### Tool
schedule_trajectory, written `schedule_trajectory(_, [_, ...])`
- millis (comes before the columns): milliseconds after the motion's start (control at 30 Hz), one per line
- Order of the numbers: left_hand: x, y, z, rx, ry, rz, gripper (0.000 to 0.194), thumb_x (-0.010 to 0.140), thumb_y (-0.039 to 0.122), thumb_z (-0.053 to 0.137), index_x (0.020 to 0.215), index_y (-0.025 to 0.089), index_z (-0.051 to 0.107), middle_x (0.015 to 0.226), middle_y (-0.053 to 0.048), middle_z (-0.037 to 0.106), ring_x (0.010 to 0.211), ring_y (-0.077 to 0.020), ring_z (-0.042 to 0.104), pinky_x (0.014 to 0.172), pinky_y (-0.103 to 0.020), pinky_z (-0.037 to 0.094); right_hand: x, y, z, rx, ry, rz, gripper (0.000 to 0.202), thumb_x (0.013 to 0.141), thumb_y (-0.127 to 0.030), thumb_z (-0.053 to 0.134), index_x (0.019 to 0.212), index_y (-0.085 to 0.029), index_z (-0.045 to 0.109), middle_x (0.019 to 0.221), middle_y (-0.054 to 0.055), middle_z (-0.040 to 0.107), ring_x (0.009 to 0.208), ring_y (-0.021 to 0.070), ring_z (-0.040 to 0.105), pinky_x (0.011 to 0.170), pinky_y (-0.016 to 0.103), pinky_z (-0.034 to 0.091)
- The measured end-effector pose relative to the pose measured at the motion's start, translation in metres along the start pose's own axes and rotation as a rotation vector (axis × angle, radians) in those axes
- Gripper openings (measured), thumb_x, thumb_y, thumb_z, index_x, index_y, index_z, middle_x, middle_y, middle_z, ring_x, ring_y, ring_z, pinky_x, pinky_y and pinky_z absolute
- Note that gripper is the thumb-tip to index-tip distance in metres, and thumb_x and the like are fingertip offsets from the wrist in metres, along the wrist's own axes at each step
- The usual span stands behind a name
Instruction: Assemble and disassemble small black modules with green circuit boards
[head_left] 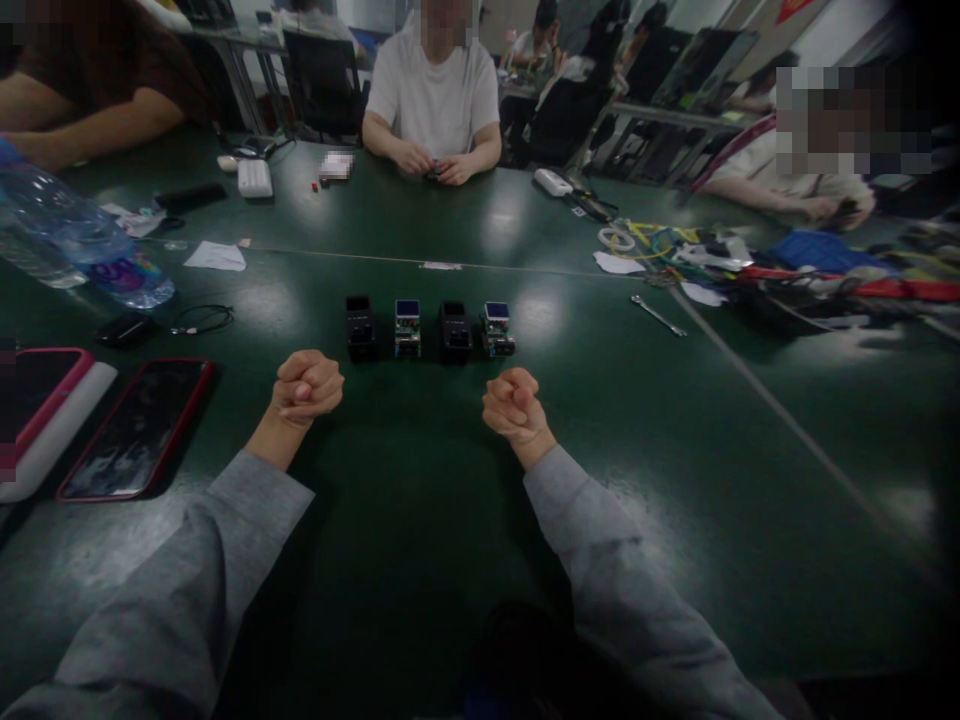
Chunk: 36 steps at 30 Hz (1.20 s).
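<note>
We seem to be at a pause, handling none of the 4 gadgets. They stand in a row on the table (375, 570), beyond our fists: left black box (361, 330), left circuit board (407, 330), right black box (455, 332), right circuit board (498, 331). Our left hand (309, 386) is curled closed near the left black box; our right hand (517, 403), also closed, is near the right circuit board. We see nothing gripped. Picking any up would call for uncurling our fingers and reaching slightly forward.
</note>
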<state>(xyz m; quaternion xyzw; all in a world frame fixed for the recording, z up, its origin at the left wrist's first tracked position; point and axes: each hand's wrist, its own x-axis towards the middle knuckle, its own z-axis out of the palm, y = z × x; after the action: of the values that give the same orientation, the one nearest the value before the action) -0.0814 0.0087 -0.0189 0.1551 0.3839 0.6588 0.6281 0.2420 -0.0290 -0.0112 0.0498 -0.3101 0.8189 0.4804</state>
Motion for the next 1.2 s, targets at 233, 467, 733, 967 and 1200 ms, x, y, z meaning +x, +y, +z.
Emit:
schedule_trajectory(233, [0.016,-0.006,-0.016,-0.161,-0.353,-0.038,0.07,0.081,0.039,0.082,0.042,0.018,0.028,0.046,0.012,-0.011,0.025,0.0015,-0.015,0.017,-0.008,0.004,0.0,0.001,-0.008,0.04,-0.027,0.056,0.061,0.086,-0.02,0.08,0.06,-0.018,0.026,0.049,-0.017,0.01,0.027,-0.0037,0.0,0.027,0.006,0.016])
schedule_trajectory(467, [0.015,-0.003,-0.016,-0.276,-0.521,-0.151,0.05,0.088,0.025,0.077,0.044,0.023,0.055,0.046,0.01,-0.005,0.023,0.0002,-0.002,0.021,-0.004,0.019,-0.002,0.003,-0.017,0.134,-0.078,0.042,0.054,0.092,-0.014,0.072,0.064,-0.018,0.027,0.05,-0.016,0.018,0.023,-0.0044,0.012,0.028,0.007,0.011])
schedule_trajectory(733, [0.016,-0.006,-0.009,-0.222,-0.409,-0.075,0.041,0.076,0.072,0.075,0.068,0.032,0.07,0.036,0.011,0.024,0.031,-0.0061,0.041,0.073,-0.037,0.065,-0.001,0.003,-0.014,0.093,0.003,0.043,0.042,0.096,-0.016,0.068,0.066,-0.018,0.039,0.052,-0.015,0.034,0.024,-0.0033,0.017,0.026,0.006,0.014])
schedule_trajectory(967, [-0.01,0.004,0.023,-0.035,-0.619,-0.276,0.105,0.064,0.094,0.061,0.154,0.051,0.032,0.164,-0.007,0.036,0.154,-0.0513,0.018,0.105,-0.077,0.04,-0.004,-0.003,-0.01,-0.01,0.045,0.098,0.026,0.086,-0.043,0.081,0.097,-0.029,0.062,0.075,-0.009,0.06,0.05,0.0025,0.054,0.04,0.006,0.04])
schedule_trajectory(1200, [-0.014,0.009,0.029,0.019,-0.761,-0.497,0.127,0.055,0.086,0.078,0.159,0.054,0.013,0.174,-0.01,0.014,0.149,-0.0584,0.026,0.098,-0.072,0.05,0.009,-0.004,0.015,-0.191,0.04,0.319,0.13,0.055,-0.079,0.085,0.155,-0.063,0.003,0.173,0.005,-0.002,0.155,0.0428,0.018,0.1,0.075,0.046])
